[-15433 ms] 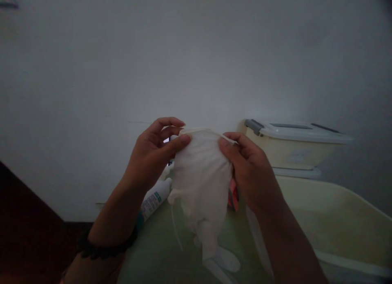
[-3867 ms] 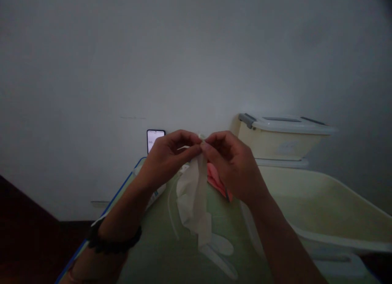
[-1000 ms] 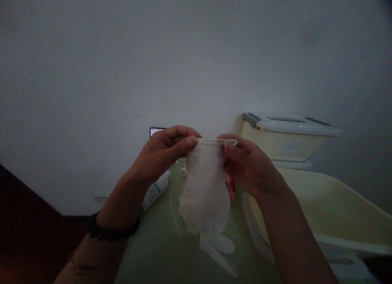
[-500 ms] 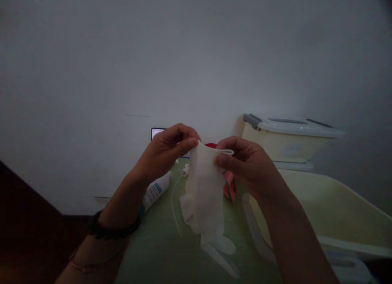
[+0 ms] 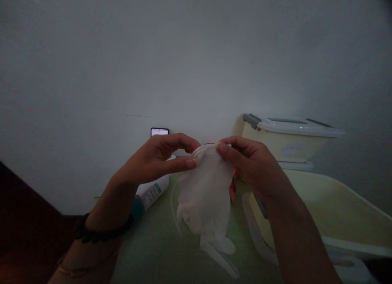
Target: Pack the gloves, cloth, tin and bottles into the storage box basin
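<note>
A thin white disposable glove (image 5: pixel 204 194) hangs in front of me above the pale green table (image 5: pixel 159 255). My left hand (image 5: pixel 154 159) pinches the left side of its cuff between thumb and fingers. My right hand (image 5: pixel 251 165) pinches the right side of the cuff. The cuff is bunched between the two hands and the glove's fingers droop below. A second white glove (image 5: pixel 220 251) lies flat on the table under it. A dark beaded bracelet sits on my left wrist.
A white bottle (image 5: pixel 151 192) lies on the table behind my left hand. A phone (image 5: pixel 159 132) leans on the wall. A red and pink item (image 5: pixel 232 188) shows behind the glove. A cream tub (image 5: pixel 330 206) sits right, a lidded bin (image 5: pixel 290 141) behind it.
Both hands have dropped a little and drawn closer, so the cuff that was stretched flat between them is now bunched. The glove hangs lower and fuller.
</note>
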Action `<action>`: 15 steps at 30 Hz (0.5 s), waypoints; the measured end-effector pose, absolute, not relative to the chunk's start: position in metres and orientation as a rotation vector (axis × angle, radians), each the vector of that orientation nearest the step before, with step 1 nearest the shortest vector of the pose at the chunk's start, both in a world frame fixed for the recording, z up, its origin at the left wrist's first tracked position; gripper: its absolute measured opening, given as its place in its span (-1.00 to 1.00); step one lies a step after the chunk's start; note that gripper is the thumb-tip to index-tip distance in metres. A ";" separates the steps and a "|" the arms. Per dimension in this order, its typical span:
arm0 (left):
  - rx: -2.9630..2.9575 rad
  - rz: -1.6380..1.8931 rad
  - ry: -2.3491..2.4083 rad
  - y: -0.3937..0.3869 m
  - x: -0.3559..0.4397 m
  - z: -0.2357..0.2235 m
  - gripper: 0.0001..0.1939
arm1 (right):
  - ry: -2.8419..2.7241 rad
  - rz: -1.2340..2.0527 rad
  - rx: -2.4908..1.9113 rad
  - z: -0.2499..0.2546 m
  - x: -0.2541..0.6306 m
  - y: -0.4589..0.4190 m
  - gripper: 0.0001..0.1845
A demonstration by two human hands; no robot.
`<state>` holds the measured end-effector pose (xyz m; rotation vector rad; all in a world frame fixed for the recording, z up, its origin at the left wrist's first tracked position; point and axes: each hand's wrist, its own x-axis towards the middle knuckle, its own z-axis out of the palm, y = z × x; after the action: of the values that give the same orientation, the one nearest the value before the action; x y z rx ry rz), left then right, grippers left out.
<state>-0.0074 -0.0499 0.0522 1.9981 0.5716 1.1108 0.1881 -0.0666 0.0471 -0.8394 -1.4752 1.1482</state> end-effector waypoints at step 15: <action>2.646 1.314 0.950 -0.052 -0.007 0.056 -0.86 | -1.625 1.202 -0.723 0.045 0.195 -0.067 -0.88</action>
<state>-0.0072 -0.0522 0.0559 2.6459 0.9497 1.3141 0.1951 -0.0672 0.0454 -0.7228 -1.6247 1.2021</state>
